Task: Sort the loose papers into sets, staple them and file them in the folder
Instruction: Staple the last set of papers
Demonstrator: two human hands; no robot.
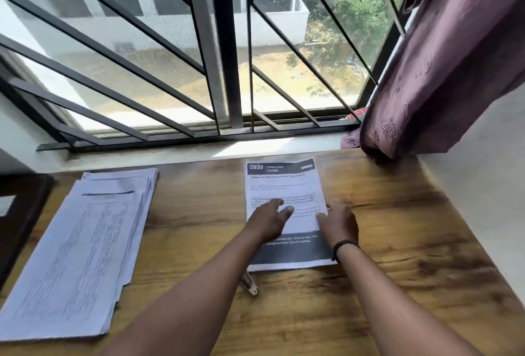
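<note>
- Left hand (pixel 268 220): flat on the printed sheet (pixel 284 188), fingers straight and spread, pressing on mid-page. Not gripping anything.
- Right hand (pixel 338 223): at the sheet's right edge, fingers pointing left with tips on the paper margin; they look loosely extended, nothing curled round the page. Dark band (pixel 342 246) on that wrist.
- The sheet lies flat on the wooden table (pixel 397 242), centre-right, long side running away from the person. Dark header bar at the far end reads "2939"; dark footer block at the near end, partly under the left forearm. Body text too blurred to read. Cannot tell if it is one page or a few stacked.
- Stack of loose papers (pixel 85 242): on the left side of the table, well apart from the sheet, fanned unevenly, top page carries a dense printed table.
- Small pale object with a metallic tip (pixel 250 284): just beside the sheet's near-left corner, mostly hidden by the left forearm; cannot tell what it is.
- Dark object (pixel 17 213) at the table's far left edge, cropped.
- Behind the table: window sill, barred window (pixel 221 71), purple curtain (pixel 443 71) hanging at the right, its lower end at the table's far right corner.
</note>
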